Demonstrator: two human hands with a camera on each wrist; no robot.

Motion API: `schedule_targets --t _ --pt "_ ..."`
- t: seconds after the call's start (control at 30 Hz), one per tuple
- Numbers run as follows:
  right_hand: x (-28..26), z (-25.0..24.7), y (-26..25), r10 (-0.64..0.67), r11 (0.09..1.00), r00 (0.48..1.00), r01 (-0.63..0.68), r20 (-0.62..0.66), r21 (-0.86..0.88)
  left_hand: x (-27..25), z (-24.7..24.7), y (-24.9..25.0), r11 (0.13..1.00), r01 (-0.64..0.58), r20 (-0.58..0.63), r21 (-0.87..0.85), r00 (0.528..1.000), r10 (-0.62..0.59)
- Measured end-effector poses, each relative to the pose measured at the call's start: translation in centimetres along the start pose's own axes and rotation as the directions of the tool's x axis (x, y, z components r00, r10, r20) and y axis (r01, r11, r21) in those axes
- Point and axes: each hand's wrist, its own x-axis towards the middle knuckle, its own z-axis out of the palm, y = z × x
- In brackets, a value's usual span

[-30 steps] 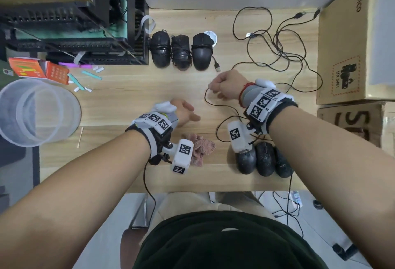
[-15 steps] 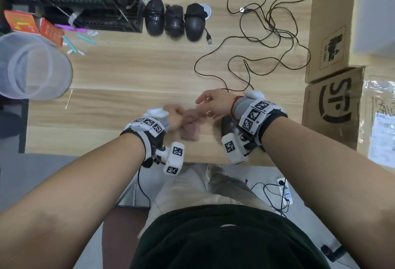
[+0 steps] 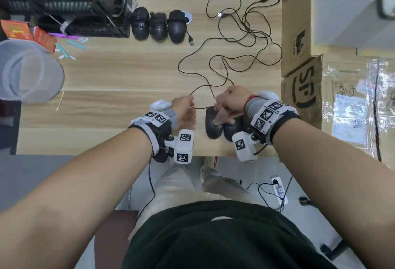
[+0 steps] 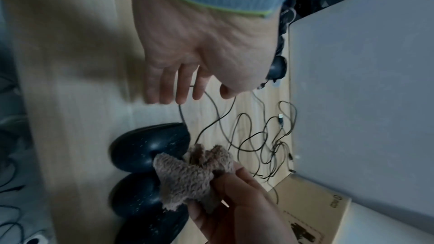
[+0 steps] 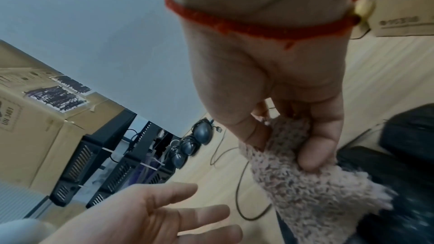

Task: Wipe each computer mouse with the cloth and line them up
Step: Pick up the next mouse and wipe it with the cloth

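My right hand (image 3: 224, 108) grips a fuzzy pinkish-brown cloth (image 3: 221, 117) and holds it over the leftmost of three black mice (image 3: 212, 126) at the table's front edge. In the right wrist view its thumb and fingers pinch the cloth (image 5: 305, 192). The cloth (image 4: 195, 175) touches the first mouse (image 4: 150, 147), and a second mouse (image 4: 136, 194) lies behind it. My left hand (image 3: 191, 106) hovers just left of them, fingers straight and spread, holding nothing. Its fingers (image 4: 183, 90) are near a thin black cable. Three more black mice (image 3: 158, 26) stand in a row at the back.
Tangled black mouse cables (image 3: 235, 40) loop across the middle and back right of the wooden table (image 3: 106, 76). Cardboard boxes (image 3: 299, 33) line the right side. A black rack (image 3: 74, 7) is at the back left, and a clear plastic tub (image 3: 27, 72) at the left edge.
The cloth went from beside my left hand into my right hand. The right hand let go of the cable and came back over the near mice. My left hand opened.
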Motion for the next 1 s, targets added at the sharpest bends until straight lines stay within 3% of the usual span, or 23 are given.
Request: schedule_targets --t 0.13,0.27,0.47,0.7,0.83,1.0 --pt "-1.0 0.7 1.4 0.070 0.954 0.995 -0.047 0.067 -0.294 2.0 1.2 -2.3 0.986 0.145 0.068 0.077 0.986 -0.150" --pt "-0.3 2.3 1.5 0.071 0.938 0.997 -0.055 0.036 -0.341 1.7 1.8 -2.8 0.984 0.134 0.097 0.120 0.984 -0.146" --pt "0.8 4.2 1.5 0.062 0.996 0.996 -0.058 0.064 -0.062 0.9 1.2 -2.7 0.990 0.123 0.104 0.067 0.986 -0.129" --pt "0.3 4.9 0.5 0.060 0.981 0.987 -0.086 0.149 0.175 0.5 -0.6 -2.3 0.982 0.177 0.092 -0.059 0.981 -0.172" --pt "-1.7 4.2 -2.1 -0.077 0.948 0.984 0.022 0.162 0.317 -1.1 -2.9 -0.9 0.991 0.107 0.103 -0.080 0.990 -0.099" --pt "-5.1 2.3 -6.4 -0.243 0.914 0.960 0.180 0.136 0.364 -4.6 -6.1 2.2 0.974 0.040 0.232 -0.222 0.973 0.012"
